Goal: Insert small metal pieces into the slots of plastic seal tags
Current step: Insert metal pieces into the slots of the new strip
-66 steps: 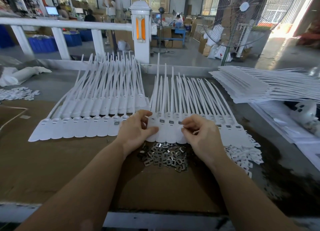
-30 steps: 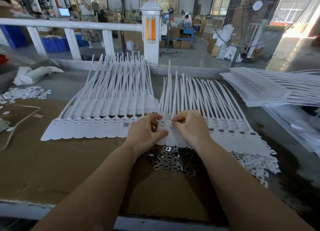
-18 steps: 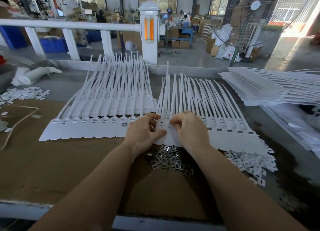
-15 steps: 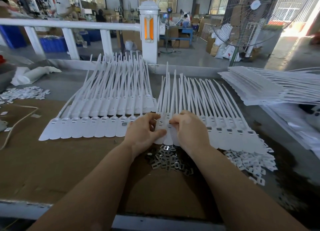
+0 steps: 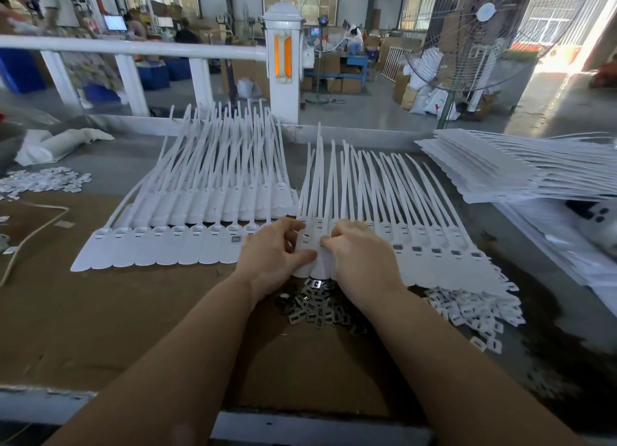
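Two bare hands are working side by side at the middle of a brown cardboard sheet (image 5: 100,312). The left hand (image 5: 272,257) is lying on the near end of a row of white tags (image 5: 434,242), with its thumb stretched out flat across the wide end of one tag and its other fingers bent down onto the tags behind. The right hand (image 5: 359,257) is sitting just beside it, fingers curled and pinching at a slot on a tag. Whether a metal piece is between those fingertips, I cannot tell, because it is too small to see.

A pile of small metal pieces (image 5: 317,307) is lying on the cardboard just below the two wrists, touching the ends of the tags. Some tags to the right are showing dark metal in their slots. A second row of tags (image 5: 167,245) is lying to the left, with long thin tails pointing away. A heap of little white squares (image 5: 474,312) is sitting to the right of the metal pile. A stack of more tags (image 5: 517,172) is resting far to the right.
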A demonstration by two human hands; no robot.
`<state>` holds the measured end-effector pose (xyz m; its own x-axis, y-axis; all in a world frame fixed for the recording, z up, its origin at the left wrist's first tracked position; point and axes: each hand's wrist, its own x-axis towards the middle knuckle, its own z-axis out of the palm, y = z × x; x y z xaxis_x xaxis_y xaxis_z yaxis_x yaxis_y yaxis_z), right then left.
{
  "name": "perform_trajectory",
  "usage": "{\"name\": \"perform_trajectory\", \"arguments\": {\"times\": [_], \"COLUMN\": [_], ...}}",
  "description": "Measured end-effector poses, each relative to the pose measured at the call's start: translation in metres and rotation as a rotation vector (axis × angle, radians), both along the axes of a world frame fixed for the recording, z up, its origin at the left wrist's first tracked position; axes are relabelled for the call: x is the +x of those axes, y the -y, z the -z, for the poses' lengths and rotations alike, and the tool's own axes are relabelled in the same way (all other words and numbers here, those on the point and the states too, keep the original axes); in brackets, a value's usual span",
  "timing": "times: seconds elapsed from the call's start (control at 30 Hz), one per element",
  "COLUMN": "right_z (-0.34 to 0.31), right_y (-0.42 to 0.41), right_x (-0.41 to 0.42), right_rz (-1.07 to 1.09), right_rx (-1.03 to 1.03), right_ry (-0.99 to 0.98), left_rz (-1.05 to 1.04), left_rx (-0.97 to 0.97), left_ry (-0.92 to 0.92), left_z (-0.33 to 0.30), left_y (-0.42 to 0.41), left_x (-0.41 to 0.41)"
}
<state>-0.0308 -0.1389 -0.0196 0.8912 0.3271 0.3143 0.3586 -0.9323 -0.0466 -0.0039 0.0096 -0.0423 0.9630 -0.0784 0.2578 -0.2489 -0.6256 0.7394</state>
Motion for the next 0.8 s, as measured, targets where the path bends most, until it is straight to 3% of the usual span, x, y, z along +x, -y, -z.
{"name": "perform_trajectory", "arguments": {"times": [0.33,0.5,0.67,0.8], "right_z": [-0.001,-0.002,-0.009,-0.013], "right_y": [0.021,0.052,0.077,0.081], "right_x": [-0.020,-0.039,-0.059,-0.069], "right_rz": [-0.017,0.131,0.347,0.502], "right_rx": [0.259,0.363,0.311,0.130], "right_ry": [-0.077,-0.014,-0.036,-0.105], "left_rz": [-0.006,-0.010,-0.013,-0.013], "left_rx": [-0.020,-0.026,-0.042,-0.060], "left_ry": [0.010,-0.003,-0.020,-0.034], "left_z": [0.002,0.004,0.005,0.006], "left_y": [0.000,0.000,0.000,0.001], "left_x": [0.000,0.000,0.000,-0.001]}}
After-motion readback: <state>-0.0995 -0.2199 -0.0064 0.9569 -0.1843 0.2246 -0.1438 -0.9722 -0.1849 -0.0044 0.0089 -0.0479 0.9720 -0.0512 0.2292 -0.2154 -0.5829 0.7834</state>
